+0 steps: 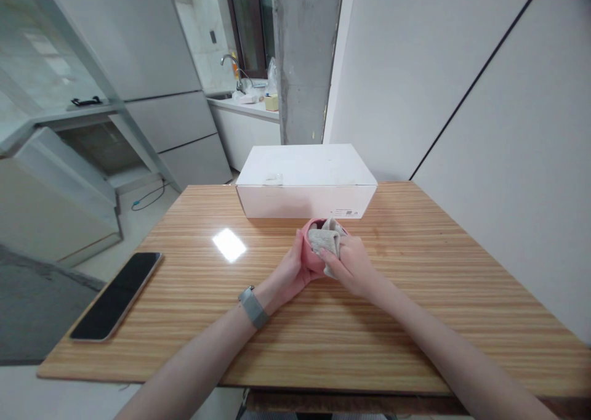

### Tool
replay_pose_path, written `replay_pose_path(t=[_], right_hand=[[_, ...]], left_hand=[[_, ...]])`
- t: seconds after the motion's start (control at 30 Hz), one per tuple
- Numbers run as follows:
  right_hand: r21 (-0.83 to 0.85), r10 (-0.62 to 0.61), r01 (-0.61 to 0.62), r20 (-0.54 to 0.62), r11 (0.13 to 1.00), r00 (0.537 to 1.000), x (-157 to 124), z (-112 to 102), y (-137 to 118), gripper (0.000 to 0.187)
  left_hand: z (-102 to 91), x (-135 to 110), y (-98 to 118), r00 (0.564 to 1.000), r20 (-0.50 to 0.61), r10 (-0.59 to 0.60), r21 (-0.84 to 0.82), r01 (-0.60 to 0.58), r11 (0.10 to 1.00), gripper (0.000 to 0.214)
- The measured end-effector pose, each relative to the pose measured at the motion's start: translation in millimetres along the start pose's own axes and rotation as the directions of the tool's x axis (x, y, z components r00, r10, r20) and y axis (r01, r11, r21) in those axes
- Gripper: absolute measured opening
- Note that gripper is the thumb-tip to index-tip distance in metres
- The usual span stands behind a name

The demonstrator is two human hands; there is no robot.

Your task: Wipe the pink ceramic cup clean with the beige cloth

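Note:
A pink, round, hollow thing [312,262], like a cup or small bowl, is tilted with its opening toward me. My left hand [295,271] wraps round its left side and underside. In my right hand [351,265] is a bunched light grey cloth [325,240], pinched between thumb and fingers. Part of the cloth sits at the mouth of the pink thing and hangs over its rim. The cloth and my right hand hide much of the pink thing's right side, so its exact kind cannot be made out.
A white box [305,199] stands at the back of the wood-grain table [194,346], just beyond my hands. A phone [117,297] with a dark screen lies at the left edge. White panels [508,161] rise along the right. A sink faucet [237,69] is in the background.

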State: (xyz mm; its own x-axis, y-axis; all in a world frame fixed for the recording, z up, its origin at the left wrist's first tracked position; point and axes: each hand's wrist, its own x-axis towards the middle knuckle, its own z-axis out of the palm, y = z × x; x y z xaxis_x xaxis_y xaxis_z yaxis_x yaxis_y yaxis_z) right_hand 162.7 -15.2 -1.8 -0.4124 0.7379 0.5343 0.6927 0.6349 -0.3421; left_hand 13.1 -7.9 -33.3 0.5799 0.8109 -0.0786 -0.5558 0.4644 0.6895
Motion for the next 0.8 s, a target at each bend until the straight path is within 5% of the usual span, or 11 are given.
replay_pose_path(t=[0.4, 0.8], right_hand=[[0.095, 0.18, -0.169, -0.114, 0.981, 0.977, -4, 14, 11, 0.044], [0.265, 0.11, -0.117, 0.04, 0.957, 0.993, -5, -16, 13, 0.035]], left_hand=[[-5.6, 1, -10, 0.997, -0.06, 0.04, -0.031, -0.042, 0.999, 0.032], [-10.5, 0, 5, 0.992, 0.021, -0.124, 0.065, 0.122, 0.99, 0.065]])
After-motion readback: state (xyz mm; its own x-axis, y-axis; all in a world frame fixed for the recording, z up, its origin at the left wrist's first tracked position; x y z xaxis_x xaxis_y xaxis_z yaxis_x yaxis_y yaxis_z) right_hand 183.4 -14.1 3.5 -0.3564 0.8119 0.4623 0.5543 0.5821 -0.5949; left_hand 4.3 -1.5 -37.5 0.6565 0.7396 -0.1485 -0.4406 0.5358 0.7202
